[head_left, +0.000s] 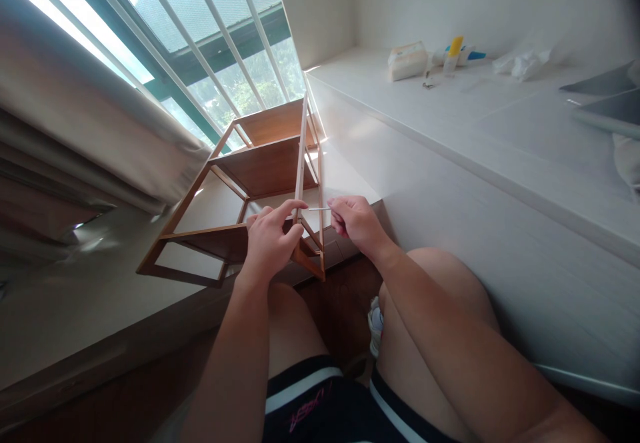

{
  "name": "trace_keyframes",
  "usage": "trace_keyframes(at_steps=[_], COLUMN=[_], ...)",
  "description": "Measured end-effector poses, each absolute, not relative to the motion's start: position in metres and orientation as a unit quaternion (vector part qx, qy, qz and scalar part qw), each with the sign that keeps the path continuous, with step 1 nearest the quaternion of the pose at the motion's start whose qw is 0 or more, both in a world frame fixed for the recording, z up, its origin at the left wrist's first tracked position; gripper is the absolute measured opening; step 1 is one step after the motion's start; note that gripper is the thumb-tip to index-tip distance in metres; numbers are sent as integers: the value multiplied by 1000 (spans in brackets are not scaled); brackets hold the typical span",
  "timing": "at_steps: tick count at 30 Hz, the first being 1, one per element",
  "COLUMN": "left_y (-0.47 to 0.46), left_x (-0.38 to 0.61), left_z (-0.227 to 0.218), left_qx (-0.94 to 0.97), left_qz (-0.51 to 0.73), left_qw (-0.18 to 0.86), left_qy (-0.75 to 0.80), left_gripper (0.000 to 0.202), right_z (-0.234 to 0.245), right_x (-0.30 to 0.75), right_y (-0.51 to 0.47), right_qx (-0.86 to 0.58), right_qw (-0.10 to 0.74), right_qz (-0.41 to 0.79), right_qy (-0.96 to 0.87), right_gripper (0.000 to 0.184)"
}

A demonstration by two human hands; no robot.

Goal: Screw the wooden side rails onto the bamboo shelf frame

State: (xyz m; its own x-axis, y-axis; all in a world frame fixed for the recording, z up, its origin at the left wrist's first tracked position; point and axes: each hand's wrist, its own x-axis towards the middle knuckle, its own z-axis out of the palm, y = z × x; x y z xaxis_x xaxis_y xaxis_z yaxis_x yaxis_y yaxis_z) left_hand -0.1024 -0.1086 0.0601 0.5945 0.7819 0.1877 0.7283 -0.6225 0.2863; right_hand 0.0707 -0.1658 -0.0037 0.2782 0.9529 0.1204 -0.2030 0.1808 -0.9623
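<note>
A brown wooden shelf frame [266, 166] with several boards stands tilted in view in front of the window. My left hand [270, 236] is closed around its near upright at the lowest board, thumb and forefinger on either side of the pale edge strip [301, 163]. In my right hand [356, 222], a thin metal rod [319, 209] that looks like a hex key is pinched between the fingers. The rod lies level and points left at the upright, close to my left fingertip. Whether its tip sits in a screw is too small to tell.
To the right runs a white ledge [425, 123], bearing a tissue pack [407, 61], a yellow-capped bottle [453, 55], crumpled plastic [521, 63] and small metal bits [427, 85]. A grey curtain [100, 110] hangs left of the barred window [215, 36]. My knees are close below the shelf.
</note>
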Motion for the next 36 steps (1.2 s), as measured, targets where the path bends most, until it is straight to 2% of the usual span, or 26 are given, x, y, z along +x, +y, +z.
trace_keyframes(at_steps=[6, 11, 19, 36], left_y=[-109, -110, -109, -108], left_x=[-101, -100, -102, -102], left_z=[60, 62, 60, 58], left_qx=[888, 888, 888, 889], left_qz=[147, 146, 148, 152], left_qw=[86, 86, 86, 85], left_qy=[427, 428, 427, 423], left_gripper=[36, 37, 36, 36], right_z=[-5, -2, 1, -4], right_x=[60, 62, 64, 68], right_y=[-168, -172, -173, -170], right_qx=[-513, -529, -523, -556], right_qw=[584, 579, 586, 558], right_qz=[374, 329, 323, 183], right_qy=[-506, -526, -527, -588], right_gripper=[48, 46, 46, 44])
